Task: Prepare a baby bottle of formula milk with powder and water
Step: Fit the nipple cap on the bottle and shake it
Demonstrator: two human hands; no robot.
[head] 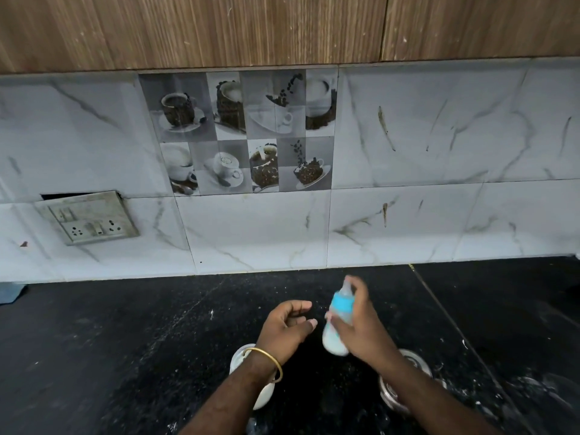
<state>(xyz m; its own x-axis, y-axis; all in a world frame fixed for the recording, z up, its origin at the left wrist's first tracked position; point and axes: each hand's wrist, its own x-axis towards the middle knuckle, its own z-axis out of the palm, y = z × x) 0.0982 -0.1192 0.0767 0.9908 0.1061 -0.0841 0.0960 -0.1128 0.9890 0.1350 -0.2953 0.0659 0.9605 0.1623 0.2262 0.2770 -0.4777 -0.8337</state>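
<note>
My right hand point(361, 321) grips a small baby bottle point(335, 335) with a blue collar and a clear teat cap. The bottle is blurred, tilted a little, and holds white milk in its lower part. It hangs above the black counter point(125, 340). My left hand point(287, 324), with a gold bangle on the wrist, hovers just left of the bottle with loosely curled fingers and holds nothing. Under my left forearm stands a white container point(265, 394), mostly hidden. Under my right forearm sits a steel vessel point(408, 365), partly hidden.
White marble-look wall tiles point(408, 215) run behind the counter, with a loose switch-and-socket plate point(89, 219) at the left. Wooden cabinets point(282, 26) hang overhead. A blue object point(11, 291) sits at the far left edge. White powder specks dot the counter.
</note>
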